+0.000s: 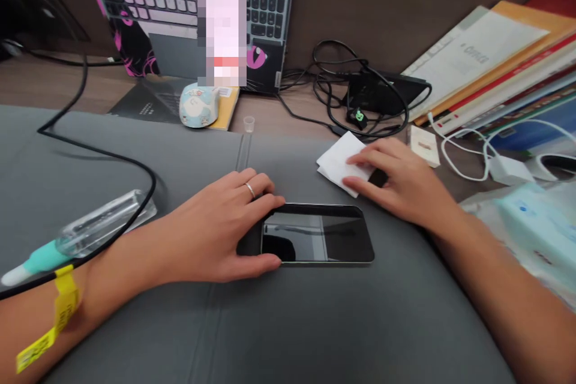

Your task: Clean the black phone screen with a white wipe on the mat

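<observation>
A smartphone [344, 234] lies flat on the grey mat, its dark screen facing up and reflecting light. My left hand [229, 225], with a ring on one finger, grips the phone's left end between thumb and fingers. To the right and behind it, a folded white tissue [339, 162] is on the mat. The fingertips and thumb of my right hand [398, 180] close on the tissue's right side. Beside my left forearm lies a clear bottle [101, 228] with a teal and white top, partly crossed by a black cable [150, 174].
A patterned laptop [265, 66] stands at the back, with a blue-and-white mouse [198, 105] before it. A small clear cap [249, 124] sits at the grey mat's [315, 324] far edge. Tangled black cables [330, 96], books [486, 66] and a light blue pack [535, 222] are rightward.
</observation>
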A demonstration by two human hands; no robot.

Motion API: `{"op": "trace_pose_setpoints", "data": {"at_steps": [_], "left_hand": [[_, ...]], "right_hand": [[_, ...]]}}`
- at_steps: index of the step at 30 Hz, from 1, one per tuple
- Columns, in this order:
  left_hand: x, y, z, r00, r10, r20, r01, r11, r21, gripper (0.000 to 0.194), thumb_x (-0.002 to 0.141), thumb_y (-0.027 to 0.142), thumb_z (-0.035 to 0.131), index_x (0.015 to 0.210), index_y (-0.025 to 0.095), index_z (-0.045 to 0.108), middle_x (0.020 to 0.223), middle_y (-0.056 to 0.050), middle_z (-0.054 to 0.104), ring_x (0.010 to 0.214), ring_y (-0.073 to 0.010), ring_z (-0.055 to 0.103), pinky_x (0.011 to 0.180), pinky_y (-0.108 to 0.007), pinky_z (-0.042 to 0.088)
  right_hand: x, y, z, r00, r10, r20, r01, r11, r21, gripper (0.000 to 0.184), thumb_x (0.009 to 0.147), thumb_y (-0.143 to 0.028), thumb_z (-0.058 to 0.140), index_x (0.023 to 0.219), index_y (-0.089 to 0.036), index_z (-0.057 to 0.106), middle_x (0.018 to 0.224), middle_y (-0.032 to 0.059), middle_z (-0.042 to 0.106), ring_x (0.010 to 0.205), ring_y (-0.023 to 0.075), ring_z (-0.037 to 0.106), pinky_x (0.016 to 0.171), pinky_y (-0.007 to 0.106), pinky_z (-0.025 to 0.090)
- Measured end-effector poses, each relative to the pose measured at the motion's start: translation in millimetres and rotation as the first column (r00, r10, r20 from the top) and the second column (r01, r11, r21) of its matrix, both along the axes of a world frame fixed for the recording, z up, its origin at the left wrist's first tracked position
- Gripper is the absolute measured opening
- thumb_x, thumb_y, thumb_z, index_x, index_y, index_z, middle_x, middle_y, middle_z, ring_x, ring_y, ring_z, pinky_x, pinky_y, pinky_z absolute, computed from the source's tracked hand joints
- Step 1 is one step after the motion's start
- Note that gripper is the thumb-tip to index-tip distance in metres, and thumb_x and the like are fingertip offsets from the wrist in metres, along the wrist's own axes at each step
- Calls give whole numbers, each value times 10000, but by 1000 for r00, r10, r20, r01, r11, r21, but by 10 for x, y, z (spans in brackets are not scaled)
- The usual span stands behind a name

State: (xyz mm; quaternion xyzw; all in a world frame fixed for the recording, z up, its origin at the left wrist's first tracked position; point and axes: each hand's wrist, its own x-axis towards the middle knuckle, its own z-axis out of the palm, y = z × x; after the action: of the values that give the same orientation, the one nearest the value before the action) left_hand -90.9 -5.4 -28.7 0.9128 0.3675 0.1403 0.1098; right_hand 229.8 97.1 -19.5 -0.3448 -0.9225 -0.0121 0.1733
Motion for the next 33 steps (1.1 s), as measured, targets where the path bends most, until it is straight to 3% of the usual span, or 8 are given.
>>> {"op": "trace_pose_setpoints", "data": {"at_steps": [3, 6, 12, 19, 23, 27, 33], "left_hand": [[8, 1, 12, 1000, -11, -21, 10, 1000, -16, 595, 936, 552, 638, 1344, 125, 571, 1243, -142, 568, 1016, -284, 569, 894, -484, 510], [6, 2, 14, 999, -24, -30, 23, 1000, -7, 601, 941, 561, 635, 1356, 134, 555, 1250, -141, 569, 1044, -290, 578, 910, -483, 503], [-2, 2, 30, 999, -36, -41, 37, 999, 21, 637, 953, 595, 623, 1380, 129, 550, 1233, -140, 587, 1048, -281, 585, 919, -463, 484], [-1, 35, 29, 998, -46, -48, 48, 998, 41, 750, 929, 673, 624, 1427, 118, 539, 1213, -139, 606, 1025, -282, 590, 903, -450, 479], [-14, 26, 18, 998, -53, -42, 55, 998, 34, 805, 928, 686, 618, 1485, 119, 489, 1233, -141, 609, 1038, -284, 594, 910, -445, 477], [-22, 18, 25, 997, -54, -58, 57, 997, 52, 814, 933, 691, 604, 1494, 113, 484, 1235, -151, 618, 1032, -291, 601, 907, -448, 473], [-5, 53, 21, 998, -50, -46, 52, 998, 37, 820, 930, 705, 596, 1484, 108, 500, 1224, -153, 624, 1043, -293, 597, 916, -441, 474]], "right_hand": [[-43, 51, -80, 999, -38, 37, 41, 996, -76, 372, 944, -530, 626, 1047, -174, 654, 1023, 123, 645, 966, 297, 609, 816, 422, 489], [-72, 55, -88, 997, -51, 57, 56, 995, -88, 308, 973, -466, 585, 1035, -168, 632, 1010, 123, 630, 965, 288, 587, 839, 415, 472], [-101, 34, -57, 984, 27, 178, -13, 997, -81, 222, 1025, -343, 482, 1018, -158, 604, 1028, 132, 635, 947, 280, 564, 829, 401, 443], [-153, 24, -14, 974, 84, 212, -61, 992, -111, 202, 1025, -262, 419, 918, -178, 569, 966, 105, 635, 872, 233, 553, 773, 351, 394], [-155, 29, -33, 961, 53, 272, -47, 999, -27, 260, 1055, -260, 362, 907, -176, 558, 921, 100, 631, 823, 229, 530, 729, 349, 351], [-121, 18, -33, 956, 53, 287, -76, 995, 68, 176, 1031, -178, 415, 929, -168, 558, 875, 76, 605, 788, 223, 499, 705, 348, 306], [-75, -105, 124, 972, 123, 198, -155, 976, 152, 148, 1016, -130, 456, 901, -164, 544, 842, 57, 577, 752, 206, 488, 690, 339, 304]]}}
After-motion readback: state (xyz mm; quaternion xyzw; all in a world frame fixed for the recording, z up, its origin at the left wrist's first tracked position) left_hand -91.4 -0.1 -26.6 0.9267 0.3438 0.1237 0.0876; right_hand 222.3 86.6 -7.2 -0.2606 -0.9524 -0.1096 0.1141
